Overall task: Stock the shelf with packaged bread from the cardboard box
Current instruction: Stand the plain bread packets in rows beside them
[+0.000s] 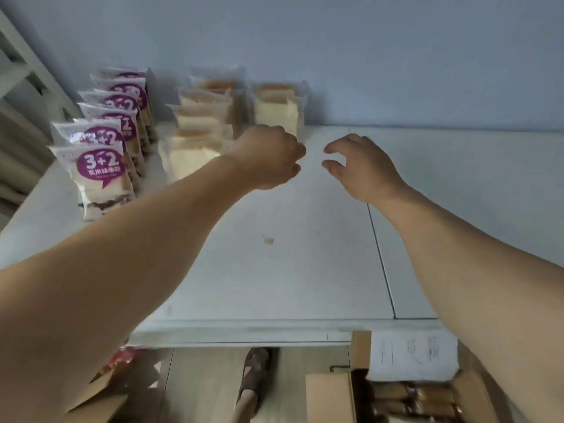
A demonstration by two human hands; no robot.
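Shelf [305,270]: white, wide, flat; most of the top bare on the right + front; seam line running front to back on the right side.
Wall [335,56]: pale blue-grey, straight behind shelf.
Cardboard box [329,398]: on floor below shelf front, right side; flaps up, white paper label on one flap; brown wrapped bread [412,401] packed inside, so plenty left to move.
Second box [100,398]: lower left on floor, partly hidden by arm; red packet at its top edge, contents otherwise unclear.
Purple-label row [100,166]: bread packs marked "3+2", standing upright one behind another, far left of shelf, reaching from near front to back wall.
Plain row [195,138]: clear-wrapped pale bread, just right of purple row, also front to back; front pack partly behind left wrist.
Third row [279,108]: short, only a pack or two at the back wall; looks like the row being filled.
Left hand [268,157]: fingers curled in, back of hand to camera, just in front of third row; whether gripping a pack or nothing — cannot tell.
Right hand [360,166]: fingers spread + relaxed, holding nothing, hovering over bare shelf near left hand.
Shoe [253,380]: brown, on wood floor between boxes.
Progress: approx. two full rows done, third barely begun; right half unstocked, box still well filled. Est. well under halfway.
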